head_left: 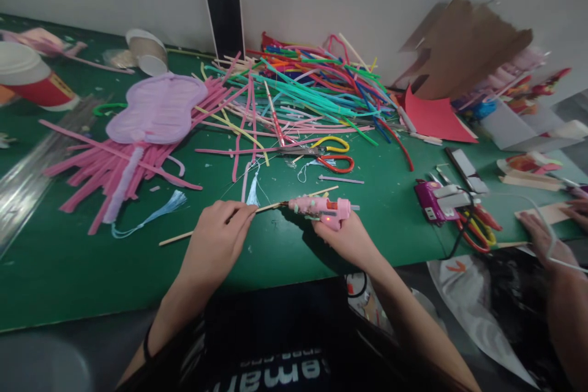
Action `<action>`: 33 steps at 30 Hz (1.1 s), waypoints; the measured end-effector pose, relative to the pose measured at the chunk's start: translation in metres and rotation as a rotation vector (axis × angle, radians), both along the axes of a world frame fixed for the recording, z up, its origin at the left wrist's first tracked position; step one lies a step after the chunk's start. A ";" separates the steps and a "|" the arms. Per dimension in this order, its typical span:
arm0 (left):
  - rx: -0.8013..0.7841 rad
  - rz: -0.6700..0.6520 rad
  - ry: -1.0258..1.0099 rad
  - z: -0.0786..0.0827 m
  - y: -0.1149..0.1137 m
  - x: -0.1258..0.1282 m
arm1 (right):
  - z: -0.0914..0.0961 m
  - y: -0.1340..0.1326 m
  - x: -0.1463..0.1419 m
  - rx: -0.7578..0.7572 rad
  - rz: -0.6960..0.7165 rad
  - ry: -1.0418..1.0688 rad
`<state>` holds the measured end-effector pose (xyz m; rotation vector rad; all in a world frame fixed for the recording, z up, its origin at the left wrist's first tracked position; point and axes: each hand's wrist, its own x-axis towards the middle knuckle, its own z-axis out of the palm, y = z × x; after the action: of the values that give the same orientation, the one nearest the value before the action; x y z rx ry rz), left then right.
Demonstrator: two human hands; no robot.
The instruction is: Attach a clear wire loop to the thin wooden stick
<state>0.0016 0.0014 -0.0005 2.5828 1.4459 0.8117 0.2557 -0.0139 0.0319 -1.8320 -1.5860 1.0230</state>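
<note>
My left hand pinches a thin wooden stick, which sticks out on both sides of the fingers. Wrapped round the handle of a pink hot glue gun is my right hand. The gun's dark nozzle points left and meets the stick, or nearly so, just right of my left fingertips. A small orange light shows on its body. Behind my hands lie a light blue tassel and scissors with yellow and red handles. To the left, a lilac fan-shaped piece rests on pink pipe cleaners.
Colourful pipe cleaners heap against the wall beside a propped phone. Paper cups stand at the left. Rightward are red paper, a purple power block with cables, and another person's hand.
</note>
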 end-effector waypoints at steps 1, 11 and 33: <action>-0.005 0.002 -0.002 0.000 0.000 0.000 | 0.000 0.000 0.000 -0.003 -0.015 -0.003; -0.004 0.030 0.013 0.000 0.000 0.001 | 0.003 -0.001 0.004 0.008 -0.015 0.007; -0.006 0.073 -0.118 0.026 0.001 -0.002 | -0.017 -0.030 0.124 0.327 -0.259 -0.790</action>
<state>-0.0008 0.0026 0.0258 2.4448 1.5135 0.9494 0.3796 -0.0440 0.0147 -2.2429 -1.7087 -0.1204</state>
